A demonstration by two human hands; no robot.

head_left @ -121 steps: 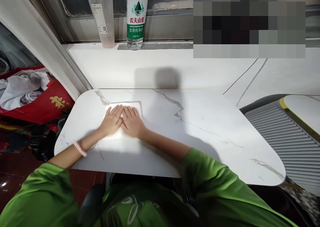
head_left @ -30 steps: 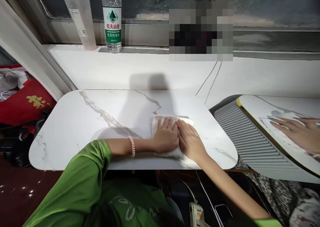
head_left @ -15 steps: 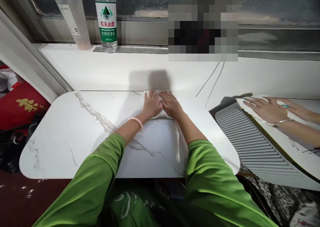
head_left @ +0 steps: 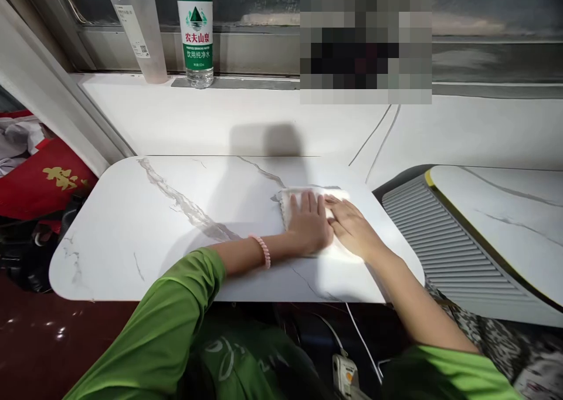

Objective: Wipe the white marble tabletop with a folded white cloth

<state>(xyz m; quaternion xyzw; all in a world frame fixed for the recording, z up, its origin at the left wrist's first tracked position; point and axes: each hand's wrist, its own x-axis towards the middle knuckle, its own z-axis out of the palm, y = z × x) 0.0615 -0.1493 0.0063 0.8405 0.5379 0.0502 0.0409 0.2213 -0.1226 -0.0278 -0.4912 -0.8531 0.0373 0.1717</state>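
A folded white cloth (head_left: 343,252) lies on the right half of a white marble-patterned tabletop (head_left: 114,230). My left hand (head_left: 310,227) rests flat on it, fingers stretched out, slightly blurred, with a pink beaded bracelet on the wrist. Beside it, my right hand (head_left: 353,227) also presses flat on the cloth, fingers extended and pointing up and left. The two hands almost touch; neither is wrapped around the cloth. Part of the cloth is hidden under the palms.
A water bottle (head_left: 196,39) and a tall translucent container (head_left: 153,48) stand on the window ledge. To the right is another marble-patterned table (head_left: 510,206) with a ribbed grey side. A red bag (head_left: 57,180) sits at left. A power strip (head_left: 345,373) shows below the table edge.
Both my hands and the cloth have moved right and nearer to me from the tabletop's back edge. The other person's hands and white cloth have left the right-hand table.
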